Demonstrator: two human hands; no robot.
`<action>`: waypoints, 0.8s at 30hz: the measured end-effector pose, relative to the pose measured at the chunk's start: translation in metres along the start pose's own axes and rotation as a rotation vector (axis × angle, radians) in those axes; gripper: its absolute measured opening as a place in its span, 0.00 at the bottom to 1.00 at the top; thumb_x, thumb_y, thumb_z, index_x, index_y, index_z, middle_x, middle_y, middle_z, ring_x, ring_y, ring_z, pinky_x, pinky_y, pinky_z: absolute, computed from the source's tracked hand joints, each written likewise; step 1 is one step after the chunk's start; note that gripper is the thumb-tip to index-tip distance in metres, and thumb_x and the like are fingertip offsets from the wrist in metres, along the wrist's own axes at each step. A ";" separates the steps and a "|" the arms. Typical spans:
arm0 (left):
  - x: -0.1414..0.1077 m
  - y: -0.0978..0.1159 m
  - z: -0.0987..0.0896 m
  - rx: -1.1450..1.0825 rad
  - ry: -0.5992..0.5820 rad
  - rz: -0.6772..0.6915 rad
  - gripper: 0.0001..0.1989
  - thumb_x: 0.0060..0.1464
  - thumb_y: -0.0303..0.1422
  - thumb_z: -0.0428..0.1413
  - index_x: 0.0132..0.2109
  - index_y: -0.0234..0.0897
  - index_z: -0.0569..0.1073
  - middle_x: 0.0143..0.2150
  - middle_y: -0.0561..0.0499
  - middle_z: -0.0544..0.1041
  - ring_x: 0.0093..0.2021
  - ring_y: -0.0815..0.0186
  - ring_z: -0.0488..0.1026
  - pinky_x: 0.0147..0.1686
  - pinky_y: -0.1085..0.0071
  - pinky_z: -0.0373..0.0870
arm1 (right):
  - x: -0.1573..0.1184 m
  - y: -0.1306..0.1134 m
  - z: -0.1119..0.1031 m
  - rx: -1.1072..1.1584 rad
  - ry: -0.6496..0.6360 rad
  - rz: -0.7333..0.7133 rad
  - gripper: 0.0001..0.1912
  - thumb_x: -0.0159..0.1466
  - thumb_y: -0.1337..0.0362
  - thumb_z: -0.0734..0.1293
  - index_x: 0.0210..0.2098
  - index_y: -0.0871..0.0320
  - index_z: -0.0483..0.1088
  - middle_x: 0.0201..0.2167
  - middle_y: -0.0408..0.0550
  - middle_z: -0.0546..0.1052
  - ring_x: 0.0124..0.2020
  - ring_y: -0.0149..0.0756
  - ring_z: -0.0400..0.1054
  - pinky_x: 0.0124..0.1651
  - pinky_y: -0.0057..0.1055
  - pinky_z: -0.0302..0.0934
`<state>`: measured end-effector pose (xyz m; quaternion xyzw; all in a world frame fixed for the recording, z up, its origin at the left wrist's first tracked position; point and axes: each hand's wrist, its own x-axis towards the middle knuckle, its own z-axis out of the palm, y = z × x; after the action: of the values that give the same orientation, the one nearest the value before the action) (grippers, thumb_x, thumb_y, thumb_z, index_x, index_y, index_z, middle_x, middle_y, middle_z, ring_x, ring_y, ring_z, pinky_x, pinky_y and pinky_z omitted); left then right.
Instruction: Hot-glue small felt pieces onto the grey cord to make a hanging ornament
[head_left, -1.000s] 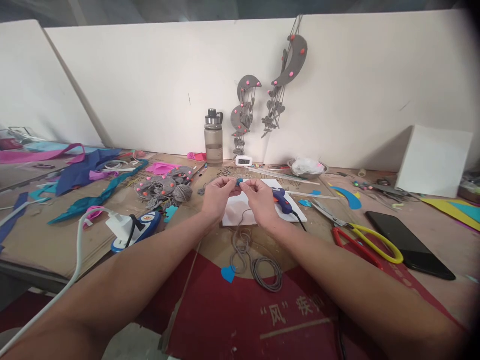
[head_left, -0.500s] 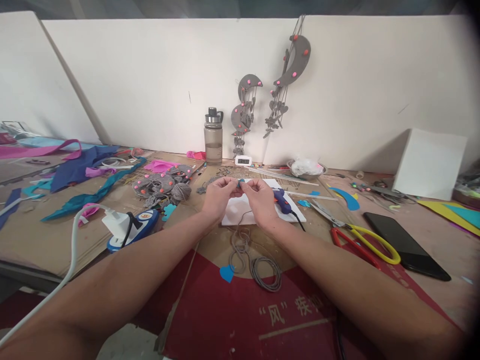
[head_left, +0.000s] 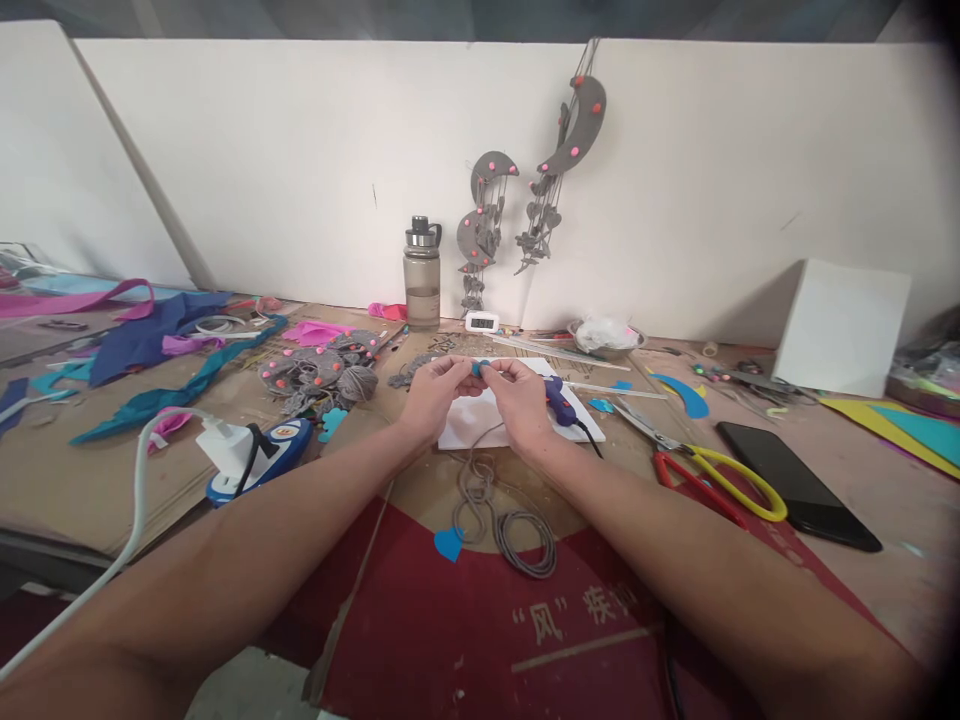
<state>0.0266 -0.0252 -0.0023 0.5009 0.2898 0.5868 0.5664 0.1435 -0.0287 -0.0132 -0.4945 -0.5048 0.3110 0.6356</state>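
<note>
Both hands meet over a white board (head_left: 459,432), pinching a small blue piece (head_left: 480,369) between them; its shape is mostly covered by fingertips. My left hand (head_left: 435,398) grips it from the left, and my right hand (head_left: 519,400) from the right. A grey cord (head_left: 480,480) runs from below the hands to a loose coil on the cardboard. Beside the cord lies a blue heart cutout (head_left: 448,544). Just right of my right hand a dark blue glue gun (head_left: 561,403) rests on the board, its black cable trailing off.
Scissors (head_left: 705,465) with red and yellow handles and a black phone (head_left: 795,485) lie on the right. A power strip (head_left: 281,455) with a white plug stands left, near grey felt pieces (head_left: 311,368). Behind are a bottle (head_left: 422,280), a small clock (head_left: 482,321) and hanging moon ornaments (head_left: 581,130).
The whole view has shifted slightly, so things appear a little further left. Both hands keep their pinch on the small blue piece, with hardly any movement of the fingers.
</note>
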 end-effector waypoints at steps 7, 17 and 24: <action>0.002 0.000 -0.004 0.211 0.016 0.030 0.09 0.44 0.36 0.59 0.29 0.33 0.73 0.26 0.52 0.72 0.27 0.70 0.69 0.25 0.74 0.66 | -0.009 -0.008 0.002 -0.059 -0.022 -0.005 0.08 0.51 0.59 0.64 0.26 0.58 0.67 0.22 0.40 0.70 0.25 0.29 0.60 0.30 0.27 0.54; 0.006 -0.003 -0.007 -0.108 -0.144 -0.101 0.14 0.46 0.42 0.59 0.29 0.33 0.71 0.24 0.51 0.71 0.23 0.70 0.68 0.24 0.72 0.64 | -0.018 -0.020 0.004 0.093 -0.114 0.027 0.08 0.52 0.59 0.64 0.23 0.57 0.62 0.18 0.37 0.66 0.21 0.26 0.57 0.26 0.26 0.52; 0.008 0.002 -0.010 -0.125 -0.258 -0.141 0.14 0.45 0.39 0.63 0.32 0.30 0.75 0.27 0.48 0.75 0.27 0.70 0.71 0.28 0.73 0.66 | -0.015 -0.017 0.001 0.132 -0.062 0.055 0.10 0.52 0.57 0.65 0.24 0.57 0.63 0.17 0.36 0.63 0.17 0.24 0.50 0.20 0.25 0.46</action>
<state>0.0184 -0.0159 -0.0021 0.5144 0.2120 0.4934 0.6686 0.1361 -0.0475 -0.0021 -0.4552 -0.4888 0.3759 0.6424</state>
